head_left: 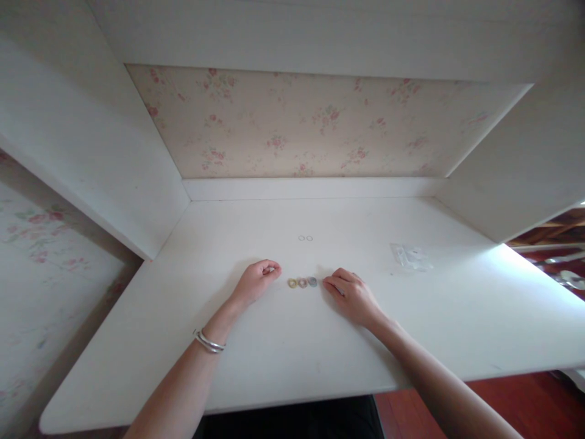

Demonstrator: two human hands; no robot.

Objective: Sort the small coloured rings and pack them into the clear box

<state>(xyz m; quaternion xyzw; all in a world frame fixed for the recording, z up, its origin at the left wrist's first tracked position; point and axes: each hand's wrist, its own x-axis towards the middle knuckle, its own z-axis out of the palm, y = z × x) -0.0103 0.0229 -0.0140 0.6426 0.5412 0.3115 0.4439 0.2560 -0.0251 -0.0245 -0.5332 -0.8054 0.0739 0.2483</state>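
Three small round coils or rings lie side by side on the white desk: a gold one [292,283] on the left, a pinkish one [302,283] in the middle, a grey one [312,281] on the right. My left hand [255,283] is closed in a pinch just left of the gold one, apart from it. On the other side, my right hand [351,295] rests on the desk with its fingers closed beside the grey one. Whether either pinch holds anything is too small to tell. Farther back lie two thin rings, a left one [301,238] and a right one [309,238].
A crumpled clear plastic bag [411,257] lies on the desk [274,353] to the right. White side panels [150,201] and a floral back wall [315,128] enclose the desk's rear. A silver bracelet [209,342] circles my left wrist.
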